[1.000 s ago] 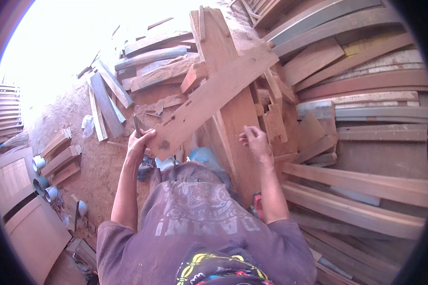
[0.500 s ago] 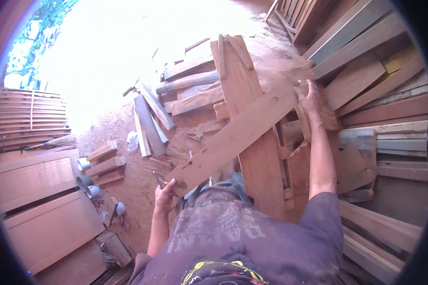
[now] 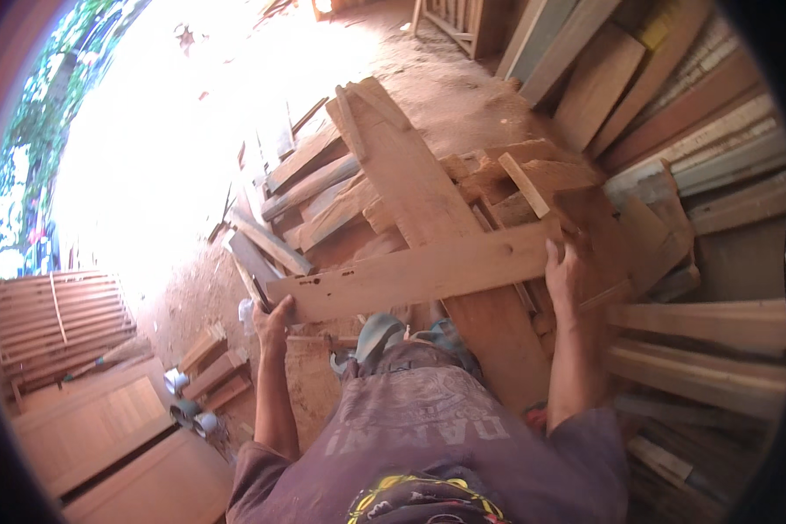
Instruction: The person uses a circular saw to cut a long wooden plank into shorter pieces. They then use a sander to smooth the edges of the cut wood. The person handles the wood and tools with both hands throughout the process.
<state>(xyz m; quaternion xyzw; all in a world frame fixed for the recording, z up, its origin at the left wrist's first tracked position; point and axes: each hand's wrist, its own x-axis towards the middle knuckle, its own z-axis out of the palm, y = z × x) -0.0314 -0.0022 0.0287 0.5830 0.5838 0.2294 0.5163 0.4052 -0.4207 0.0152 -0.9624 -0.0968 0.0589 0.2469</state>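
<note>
A flat brown wooden plank [image 3: 428, 271] lies nearly level across the view in front of my body, with a few small dark holes near its left end. My left hand [image 3: 273, 316] is closed round that end; a thin dark stick-like thing also juts from its fingers, too blurred to name. At the other end, my right hand [image 3: 566, 271] grips the plank's edge. Under it, a wider, longer board [image 3: 410, 179] slants from far left to near right, with narrow strips [image 3: 349, 122] resting on its far end.
Rough timber offcuts [image 3: 314, 188] are heaped behind the boards. Long planks [image 3: 690, 113] are stacked along the right. To the left are flat wooden panels [image 3: 96, 419], a slatted frame [image 3: 61, 323] and several pieces with white and grey round ends [image 3: 205, 424]. The ground is reddish-brown soil.
The plank has swung from a steep diagonal to nearly level, its right end coming down and its left end rising. Both hands stay on it. The whole view has turned somewhat.
</note>
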